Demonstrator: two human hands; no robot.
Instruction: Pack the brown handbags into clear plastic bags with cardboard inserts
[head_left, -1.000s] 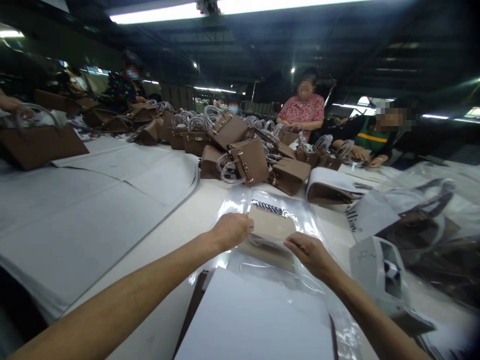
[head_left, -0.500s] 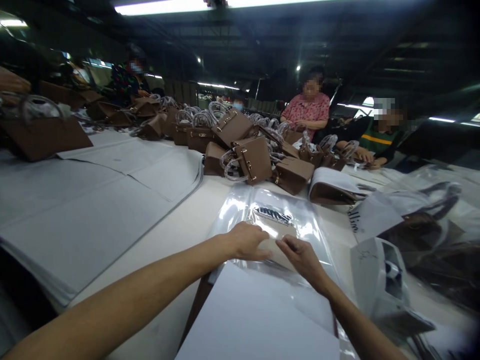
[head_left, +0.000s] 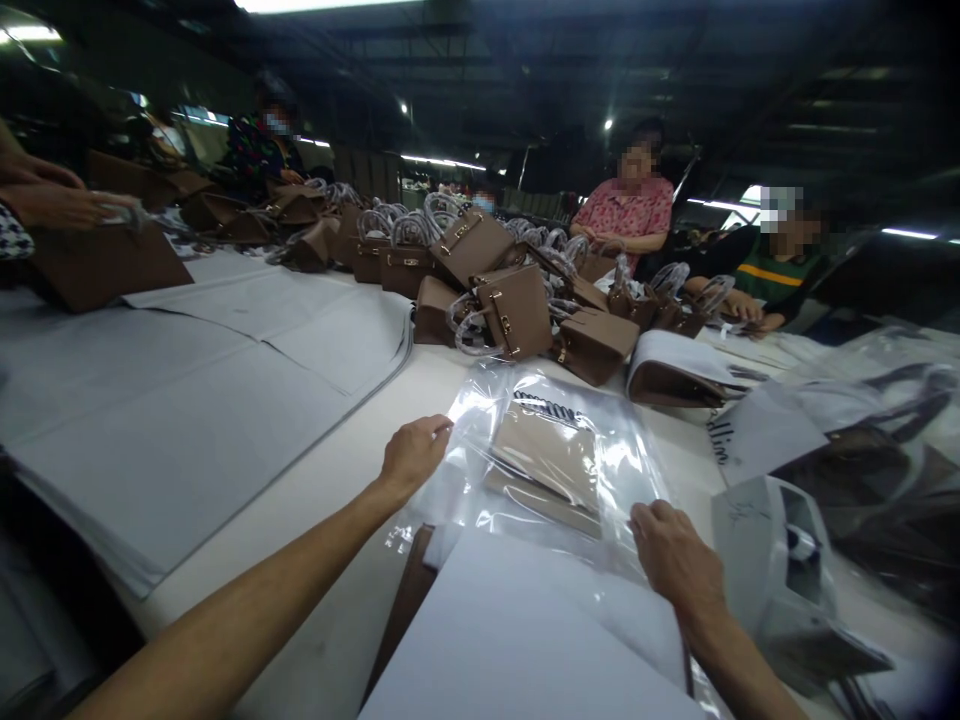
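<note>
A clear plastic bag (head_left: 626, 455) lies spread on the table in front of me. My left hand (head_left: 414, 458) is closed, pinching the plastic at its left edge. At the opposite edge my right hand (head_left: 679, 560) is closed on the plastic too, fingers curled. Between the hands a flat tan piece (head_left: 544, 440) shows through the shiny film, with black lettering above it. Nearer to me, a large white sheet (head_left: 525, 630) covers most of a brown handbag (head_left: 399, 620), whose side shows at the left. The plastic reaches over the sheet's far end.
Brown handbags (head_left: 517, 310) with wrapped handles are heaped beyond the plastic. Grey-white sheets (head_left: 225, 400) are stacked at left. A tape dispenser (head_left: 780, 560) stands right, near plastic-wrapped bags (head_left: 862, 450). Several people work around the table; one person's hands (head_left: 67, 200) touch a bag at far left.
My hands have moved apart, the left to the left and the right to the right and nearer me. The tan piece is now uncovered by them. A person's hands have appeared at far left.
</note>
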